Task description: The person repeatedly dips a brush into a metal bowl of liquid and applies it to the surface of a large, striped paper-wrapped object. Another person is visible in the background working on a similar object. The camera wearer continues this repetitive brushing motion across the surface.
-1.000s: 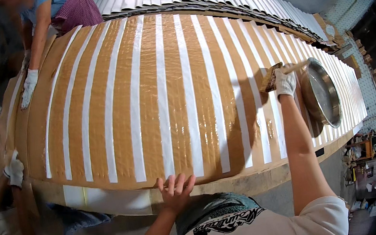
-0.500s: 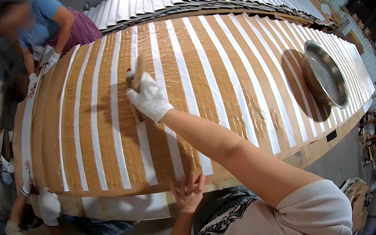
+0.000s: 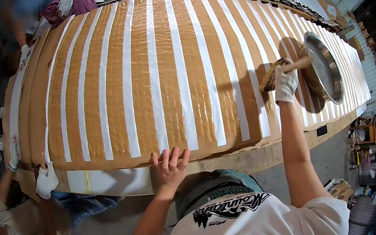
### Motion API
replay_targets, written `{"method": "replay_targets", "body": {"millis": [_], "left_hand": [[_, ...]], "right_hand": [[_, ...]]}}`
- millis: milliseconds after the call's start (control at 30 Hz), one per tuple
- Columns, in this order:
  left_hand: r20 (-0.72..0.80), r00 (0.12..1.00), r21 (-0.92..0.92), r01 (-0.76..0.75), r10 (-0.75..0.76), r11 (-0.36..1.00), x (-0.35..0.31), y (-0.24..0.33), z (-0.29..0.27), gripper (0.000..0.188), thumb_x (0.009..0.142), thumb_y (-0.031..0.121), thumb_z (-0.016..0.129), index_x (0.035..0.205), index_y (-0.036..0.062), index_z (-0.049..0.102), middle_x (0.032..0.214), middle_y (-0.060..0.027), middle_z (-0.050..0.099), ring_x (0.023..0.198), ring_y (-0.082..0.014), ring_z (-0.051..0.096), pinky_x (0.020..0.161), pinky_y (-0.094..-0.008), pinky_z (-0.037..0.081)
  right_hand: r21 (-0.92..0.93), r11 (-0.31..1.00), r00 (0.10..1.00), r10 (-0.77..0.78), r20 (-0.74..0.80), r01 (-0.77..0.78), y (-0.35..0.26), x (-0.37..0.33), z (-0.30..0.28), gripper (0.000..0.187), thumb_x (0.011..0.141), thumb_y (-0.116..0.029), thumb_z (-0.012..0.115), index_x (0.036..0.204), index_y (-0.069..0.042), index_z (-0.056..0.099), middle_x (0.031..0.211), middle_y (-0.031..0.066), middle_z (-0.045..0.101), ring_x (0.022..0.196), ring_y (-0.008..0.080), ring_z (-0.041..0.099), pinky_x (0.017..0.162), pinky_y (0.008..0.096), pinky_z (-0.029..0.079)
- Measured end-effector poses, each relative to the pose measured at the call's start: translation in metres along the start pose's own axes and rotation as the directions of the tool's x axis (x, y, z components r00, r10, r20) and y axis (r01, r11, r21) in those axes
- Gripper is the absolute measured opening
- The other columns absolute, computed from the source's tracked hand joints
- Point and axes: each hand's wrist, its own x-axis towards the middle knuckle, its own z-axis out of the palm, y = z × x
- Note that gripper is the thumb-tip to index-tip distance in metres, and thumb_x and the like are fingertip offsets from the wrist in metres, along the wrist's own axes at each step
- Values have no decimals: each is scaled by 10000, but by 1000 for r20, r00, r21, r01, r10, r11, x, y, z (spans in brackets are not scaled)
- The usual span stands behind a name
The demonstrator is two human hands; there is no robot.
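The person's gloved right hand (image 3: 286,84) grips a brush (image 3: 271,77) above the striped brown sheet (image 3: 167,72), just left of the metal bowl (image 3: 315,84) — the bare left hand (image 3: 171,167), fingers slightly spread, rests at the sheet's near edge.

Low passage over white-striped glossy brown sheets (image 3: 167,72), blocked rightward by wooden-handled brush (image 3: 270,77) in white-gloved right grip (image 3: 286,86), round silver metal basin (image 3: 315,83) just beyond, bare left grip (image 3: 171,167) at near edge, co-worker's white-gloved hand (image 3: 46,181) at near left corner
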Motion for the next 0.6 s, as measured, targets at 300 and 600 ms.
{"method": "replay_targets", "body": {"millis": [300, 600], "left_hand": [[73, 994, -51, 85, -82, 995, -6, 2, -7, 569, 895, 163, 650, 1420, 349, 539, 1489, -24, 392, 1437, -304, 329, 1114, -680, 342], [73, 997, -74, 44, -38, 996, -3, -1, -11, 474, 879, 114, 643, 1327, 268, 625, 1437, -78, 448, 1375, -337, 379, 1148, -681, 329]], "right_hand": [[403, 914, 865, -238, 443, 45, -276, -139, 171, 384, 814, -40, 731, 1175, -63, 600, 1042, 143, 646, 921, 271, 666, 802, 403, 565], [451, 888, 887, -135, 441, -89, -225, -153, 158, 354, 839, -91, 696, 1190, -65, 657, 1053, 166, 697, 1003, 328, 683, 878, 412, 548]]}}
